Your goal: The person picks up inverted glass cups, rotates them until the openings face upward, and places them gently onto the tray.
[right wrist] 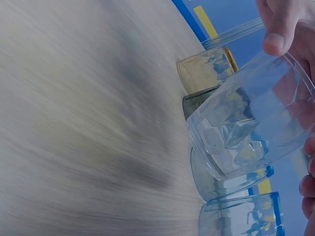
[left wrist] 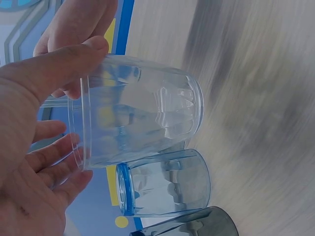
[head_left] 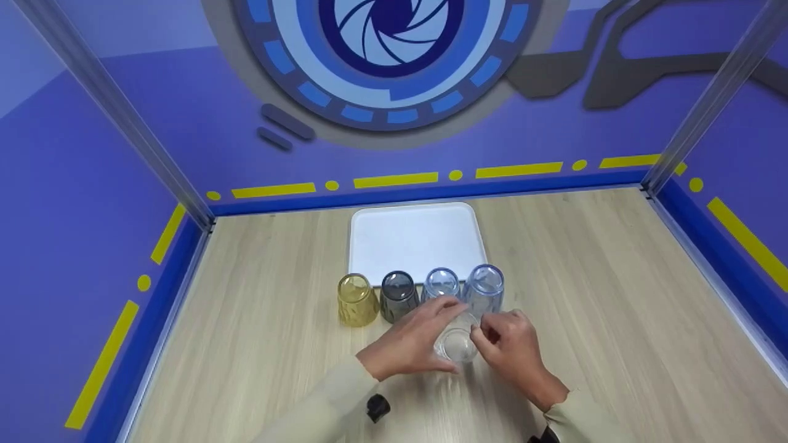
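Note:
My left hand (head_left: pixel 414 338) grips a clear glass (head_left: pixel 458 346), thumb on one side and fingers on the other near its upper rim. The glass's faceted lower end (right wrist: pixel 231 132) points toward the tabletop and leans in the right wrist view. Close by the rim on the other side is my right hand (head_left: pixel 512 349), its fingers curled in with nothing visible inside them. Just beyond, upside down in a row, stand a yellow glass (head_left: pixel 357 300), a dark grey glass (head_left: pixel 399 296) and two light blue glasses, one nearer (head_left: pixel 441 283) and one at the right end (head_left: pixel 484 289).
Behind the row, a white tray (head_left: pixel 415 240) lies flat on the wooden tabletop (head_left: pixel 271 320); the glasses overlap its front edge in the head view. Blue printed panels (head_left: pixel 394 154) and metal posts (head_left: pixel 695 104) enclose the table at the back and sides.

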A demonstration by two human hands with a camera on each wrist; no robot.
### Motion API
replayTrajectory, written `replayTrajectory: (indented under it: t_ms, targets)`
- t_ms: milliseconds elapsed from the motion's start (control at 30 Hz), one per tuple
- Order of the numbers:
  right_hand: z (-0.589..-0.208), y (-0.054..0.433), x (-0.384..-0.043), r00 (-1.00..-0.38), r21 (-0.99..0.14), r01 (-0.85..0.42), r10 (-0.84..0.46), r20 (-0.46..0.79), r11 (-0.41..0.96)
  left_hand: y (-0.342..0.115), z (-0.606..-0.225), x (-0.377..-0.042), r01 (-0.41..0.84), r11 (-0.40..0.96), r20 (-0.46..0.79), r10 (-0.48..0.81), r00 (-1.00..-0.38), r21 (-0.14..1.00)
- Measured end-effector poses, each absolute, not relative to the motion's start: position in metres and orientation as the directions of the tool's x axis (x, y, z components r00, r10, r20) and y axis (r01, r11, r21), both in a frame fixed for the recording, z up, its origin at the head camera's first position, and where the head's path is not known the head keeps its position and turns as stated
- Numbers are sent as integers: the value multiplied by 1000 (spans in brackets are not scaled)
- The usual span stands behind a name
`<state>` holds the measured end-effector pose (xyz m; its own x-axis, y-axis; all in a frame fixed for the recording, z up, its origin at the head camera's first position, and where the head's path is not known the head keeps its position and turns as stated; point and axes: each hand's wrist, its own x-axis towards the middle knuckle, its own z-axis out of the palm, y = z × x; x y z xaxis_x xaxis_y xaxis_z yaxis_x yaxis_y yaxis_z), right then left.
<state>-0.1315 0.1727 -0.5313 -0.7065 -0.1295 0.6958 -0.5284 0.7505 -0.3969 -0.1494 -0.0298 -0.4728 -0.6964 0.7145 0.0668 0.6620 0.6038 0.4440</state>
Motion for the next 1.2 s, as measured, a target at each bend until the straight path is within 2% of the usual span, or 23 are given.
replayTrajectory:
  t_ms: [367, 933, 1200]
  targets:
    - [-534, 174, -129, -746, -430, -506, -130, 653, 748, -29, -471, -149, 660, 611, 55, 714, -698, 437]
    - [-531, 179, -129, -754, -468, -506, -108, 648, 725, -31, -470, -150, 670, 615, 74, 712, -699, 415]
    - [-531, 183, -129, -785, -485, -461, -86, 614, 743, -31, -467, -152, 673, 610, 83, 712, -697, 419]
